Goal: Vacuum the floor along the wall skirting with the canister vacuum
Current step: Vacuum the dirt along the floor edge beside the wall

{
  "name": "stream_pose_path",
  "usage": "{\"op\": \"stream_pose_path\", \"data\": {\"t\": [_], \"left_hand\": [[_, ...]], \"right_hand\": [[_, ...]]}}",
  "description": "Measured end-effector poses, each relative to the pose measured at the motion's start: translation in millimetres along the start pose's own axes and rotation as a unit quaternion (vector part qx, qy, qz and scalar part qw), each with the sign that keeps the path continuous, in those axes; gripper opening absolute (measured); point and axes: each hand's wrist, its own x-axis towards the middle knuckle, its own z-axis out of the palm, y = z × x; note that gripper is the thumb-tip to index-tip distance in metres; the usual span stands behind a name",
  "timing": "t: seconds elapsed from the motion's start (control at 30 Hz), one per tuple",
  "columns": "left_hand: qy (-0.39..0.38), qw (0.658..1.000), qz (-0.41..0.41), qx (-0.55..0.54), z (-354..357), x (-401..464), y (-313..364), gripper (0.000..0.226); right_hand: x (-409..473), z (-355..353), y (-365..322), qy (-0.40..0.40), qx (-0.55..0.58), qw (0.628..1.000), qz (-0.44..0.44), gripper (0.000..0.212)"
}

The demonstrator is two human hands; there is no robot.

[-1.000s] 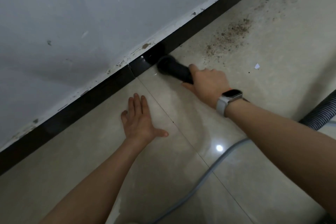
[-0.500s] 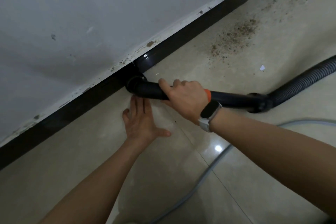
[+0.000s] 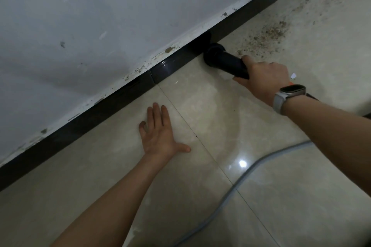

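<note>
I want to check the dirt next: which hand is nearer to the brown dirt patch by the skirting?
The right hand. It grips the vacuum nozzle just beside the dirt patch. The left hand rests flat on the floor, much farther away.

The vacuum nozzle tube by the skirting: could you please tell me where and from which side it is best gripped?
Grip the vacuum nozzle tube on its smooth straight shaft, just behind the flared collar, as the right hand does. Come from the room side, fingers wrapped around the shaft: its mouth faces the skirting, so the wall blocks the far side.
</note>
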Motion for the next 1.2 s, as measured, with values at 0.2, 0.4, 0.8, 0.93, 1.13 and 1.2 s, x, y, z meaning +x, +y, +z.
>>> {"op": "stream_pose_path", "data": {"t": [0.2,0.4,0.8,0.93,1.13,1.2], "left_hand": [[0.0,1.0,-0.013,0.004,-0.3,0.5,3.4,0.139],[-0.021,1.0,-0.022,0.003,-0.9,0.6,5.4,0.139],[-0.013,1.0,-0.023,-0.012,-2.8,0.1,7.5,0.139],[0.01,1.0,-0.019,-0.018,-0.3,-1.6,3.9,0.138],[0.012,0.999,-0.026,-0.022,-1.0,-4.4,5.9,0.138],[0.008,0.999,-0.031,-0.026,-1.2,-6.7,9.3,0.134]], "right_hand": [[-24.4,-0.8,-73.3,-0.018,-0.011,0.985,-0.173,0.045],[-14.0,-3.3,-73.2,-0.02,-0.023,0.991,-0.131,0.047],[-61.4,4.6,-6.8,-0.056,0.004,0.996,-0.072,0.051],[-98.6,7.8,-39.9,-0.086,-0.016,0.984,-0.158,0.051],[-137.5,13.6,-22.9,-0.115,-0.02,0.974,-0.196,0.05],[-155.4,17.6,-8.8,-0.137,-0.018,0.97,-0.201,0.05]]}}
